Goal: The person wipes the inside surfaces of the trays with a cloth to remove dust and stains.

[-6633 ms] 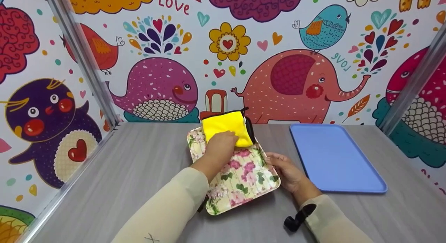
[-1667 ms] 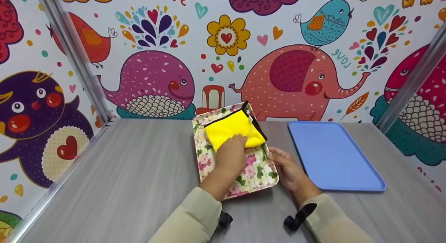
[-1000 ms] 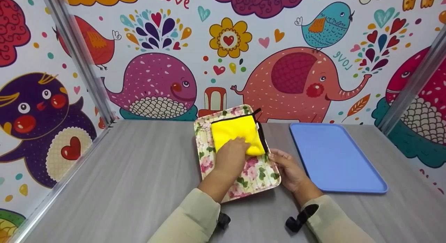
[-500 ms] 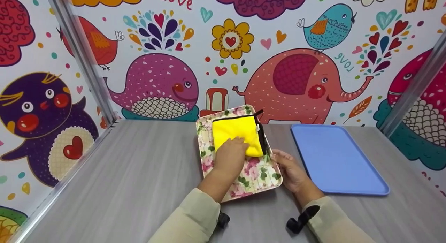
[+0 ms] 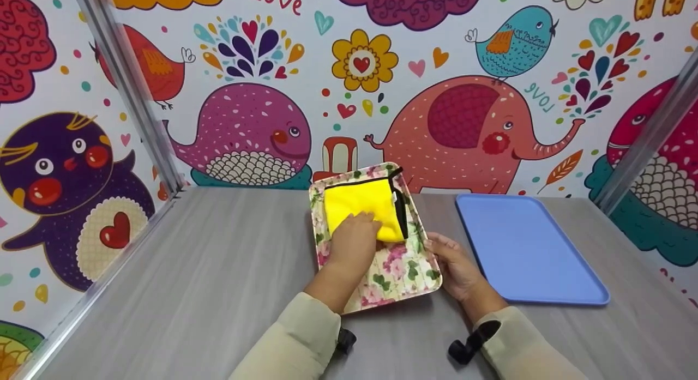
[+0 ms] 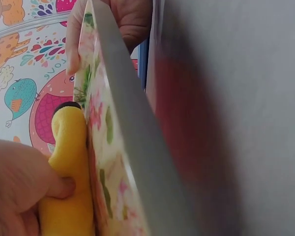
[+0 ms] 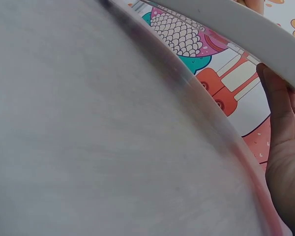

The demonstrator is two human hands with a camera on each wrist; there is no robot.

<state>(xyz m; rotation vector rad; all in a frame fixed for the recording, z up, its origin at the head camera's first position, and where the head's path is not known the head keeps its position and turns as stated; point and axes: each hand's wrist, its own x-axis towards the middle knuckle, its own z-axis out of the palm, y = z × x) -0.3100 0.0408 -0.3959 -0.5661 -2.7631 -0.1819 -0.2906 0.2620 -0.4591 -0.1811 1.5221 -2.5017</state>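
Note:
In the head view, a tray with a pink-and-green floral print (image 5: 401,271) is held tilted up over the table. My right hand (image 5: 458,268) grips its right edge, thumb at the front rim; the right wrist view shows fingers (image 7: 280,113) behind it. Against the tray's printed face, my left hand (image 5: 351,246) presses a folded yellow cloth with black edging (image 5: 360,197). The left wrist view shows the left thumb (image 6: 59,187) pressed into the folded cloth (image 6: 71,147), which lies along the printed face.
A plain blue tray (image 5: 531,249) lies on the grey wood-grain table (image 5: 218,271) to the right. Cartoon-printed walls (image 5: 349,113) with metal corner posts (image 5: 136,96) enclose the back and sides.
Since the earliest frame, the tray has turned more upright and the cloth has gone to and fro across its upper part. In the last half second the cloth slid slightly left.

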